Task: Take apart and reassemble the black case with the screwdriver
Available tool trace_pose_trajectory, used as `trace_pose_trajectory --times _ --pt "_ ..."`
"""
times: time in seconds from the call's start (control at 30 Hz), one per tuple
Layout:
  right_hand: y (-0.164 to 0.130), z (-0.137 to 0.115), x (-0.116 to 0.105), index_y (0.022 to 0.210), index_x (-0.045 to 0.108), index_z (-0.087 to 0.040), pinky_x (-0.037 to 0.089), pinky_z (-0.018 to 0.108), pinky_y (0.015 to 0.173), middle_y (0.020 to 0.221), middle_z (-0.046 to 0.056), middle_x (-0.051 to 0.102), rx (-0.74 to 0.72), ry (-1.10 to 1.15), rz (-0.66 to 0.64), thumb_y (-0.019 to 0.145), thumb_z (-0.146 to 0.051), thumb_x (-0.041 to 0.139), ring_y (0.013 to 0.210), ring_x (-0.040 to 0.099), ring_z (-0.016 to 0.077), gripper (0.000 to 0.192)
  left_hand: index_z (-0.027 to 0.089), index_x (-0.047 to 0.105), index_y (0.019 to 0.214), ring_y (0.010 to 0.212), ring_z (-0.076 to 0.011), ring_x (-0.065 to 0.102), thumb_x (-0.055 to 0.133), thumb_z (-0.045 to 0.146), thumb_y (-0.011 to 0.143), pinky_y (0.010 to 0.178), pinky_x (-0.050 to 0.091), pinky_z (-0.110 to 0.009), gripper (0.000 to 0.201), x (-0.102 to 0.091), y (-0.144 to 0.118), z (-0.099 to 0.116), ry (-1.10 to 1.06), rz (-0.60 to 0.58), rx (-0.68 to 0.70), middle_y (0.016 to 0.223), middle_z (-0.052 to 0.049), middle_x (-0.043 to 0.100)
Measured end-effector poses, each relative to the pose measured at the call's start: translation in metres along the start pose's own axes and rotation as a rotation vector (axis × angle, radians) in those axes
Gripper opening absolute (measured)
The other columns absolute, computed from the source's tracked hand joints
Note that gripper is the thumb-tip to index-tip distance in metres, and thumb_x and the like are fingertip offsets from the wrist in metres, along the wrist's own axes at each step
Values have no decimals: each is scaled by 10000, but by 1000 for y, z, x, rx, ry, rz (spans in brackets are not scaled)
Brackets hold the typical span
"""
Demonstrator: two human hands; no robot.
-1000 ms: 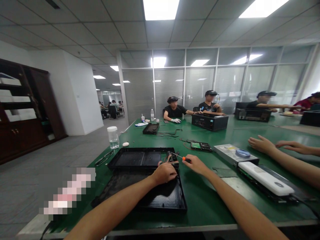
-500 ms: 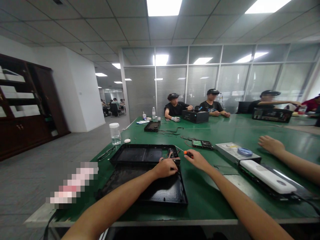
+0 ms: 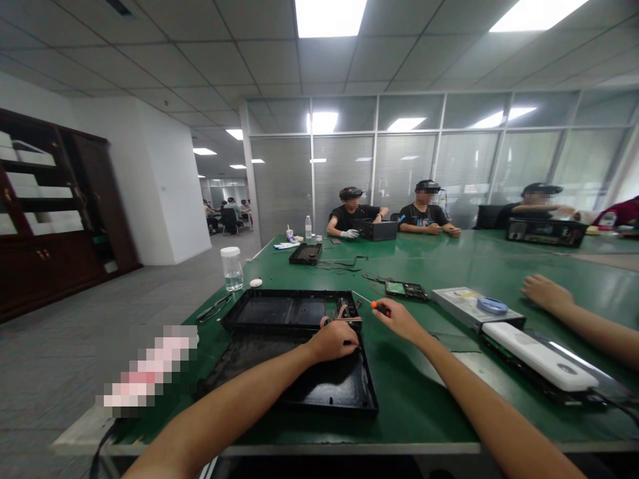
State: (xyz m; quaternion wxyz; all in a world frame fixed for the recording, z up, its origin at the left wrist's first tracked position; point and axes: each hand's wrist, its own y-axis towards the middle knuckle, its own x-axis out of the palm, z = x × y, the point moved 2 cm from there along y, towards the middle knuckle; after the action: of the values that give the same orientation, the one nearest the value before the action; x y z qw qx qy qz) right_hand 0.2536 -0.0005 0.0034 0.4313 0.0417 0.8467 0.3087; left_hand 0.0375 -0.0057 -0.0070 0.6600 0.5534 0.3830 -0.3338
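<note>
My right hand [image 3: 401,320] is closed around the handle of a screwdriver [image 3: 381,308], orange and black with a thin metal shaft. The shaft points up and left toward the right end of a black open case [image 3: 279,309]. My left hand [image 3: 332,342] is curled at that same end, over the near black panel [image 3: 329,392]. Its fingers are pressed together, and what they grip is hidden. Just beyond it, a bundle of coloured wires [image 3: 343,314] lies in the corner of the case.
To the right are a metal drive box [image 3: 452,297] with a blue roll [image 3: 492,305] on it and a long white device [image 3: 539,356]. Another person's hand [image 3: 546,293] rests nearby. A jar [image 3: 232,269] and glasses [image 3: 214,309] are at left. Co-workers sit opposite.
My hands keep nearly the same pose, with the whole view shifted slightly. Across the table, a co-worker's black computer case has turned and moved left. The far-right co-worker's outstretched arm has drawn in.
</note>
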Motion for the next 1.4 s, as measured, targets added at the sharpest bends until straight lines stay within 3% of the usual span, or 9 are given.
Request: trace_pose_trajectory --times 0.27,0.4,0.53,0.67,0.73,0.83,0.93,1.17,1.4 --pt "-1 2 -3 831 579 -172 411 304 693 810 52 592 -18 -27 -22 785 -381 473 738 534 177 239 133 636 768 820 -129 581 511 138 766 828 413 -223 124 0 2 -2 -12 22 -45 836 -39 652" --pt "-2 4 -5 877 522 -179 409 302 717 848 41 572 19 58 -12 752 -332 508 769 525 169 199 137 642 774 815 -131 583 520 141 766 825 418 -223 122 -1 1 -3 -23 -6 -39 830 -35 654" --pt "-3 9 -8 900 420 -192 410 248 593 772 -18 488 110 211 -10 682 -241 530 630 475 112 248 139 651 776 827 -129 583 530 152 766 839 416 -224 123 -2 -1 -4 -24 -13 -29 838 -31 656" --pt "0 3 -18 946 420 -195 369 207 450 654 -53 443 145 449 -73 731 -324 509 483 426 79 266 148 662 765 842 -132 583 533 154 768 841 420 -230 130 -4 -2 -3 -29 -35 21 852 -33 662" --pt "3 -1 -26 948 455 -181 326 198 387 585 -53 445 182 537 -6 773 -419 465 423 394 76 295 147 664 763 847 -138 584 526 152 775 834 425 -236 140 -5 -2 -2 -27 -39 39 861 -40 663" --pt "3 -2 -38 822 488 -181 257 188 333 516 -54 418 249 591 253 774 -512 442 379 341 71 338 147 666 762 847 -138 585 517 153 783 830 423 -238 150 -6 -2 0 -25 -38 49 868 -44 664" --pt "0 -4 -39 727 474 -192 274 192 352 513 -58 383 267 576 373 742 -523 492 401 350 78 332 156 666 770 840 -129 584 516 158 790 832 409 -227 152 -5 -2 0 -22 -49 69 876 -31 666" --pt "-6 -20 -29 638 466 -191 363 238 501 552 -22 428 69 369 215 794 -482 415 518 415 122 335 179 651 864 819 -120 577 537 211 804 781 405 -204 133 -5 -1 0 51 -60 -32 844 -11 661" --pt "-6 -17 -37 658 493 -189 369 249 542 571 -11 456 48 282 292 795 -446 425 541 433 133 300 178 652 843 790 -125 580 534 235 817 778 401 -230 134 -3 2 3 97 51 -156 823 -20 648"
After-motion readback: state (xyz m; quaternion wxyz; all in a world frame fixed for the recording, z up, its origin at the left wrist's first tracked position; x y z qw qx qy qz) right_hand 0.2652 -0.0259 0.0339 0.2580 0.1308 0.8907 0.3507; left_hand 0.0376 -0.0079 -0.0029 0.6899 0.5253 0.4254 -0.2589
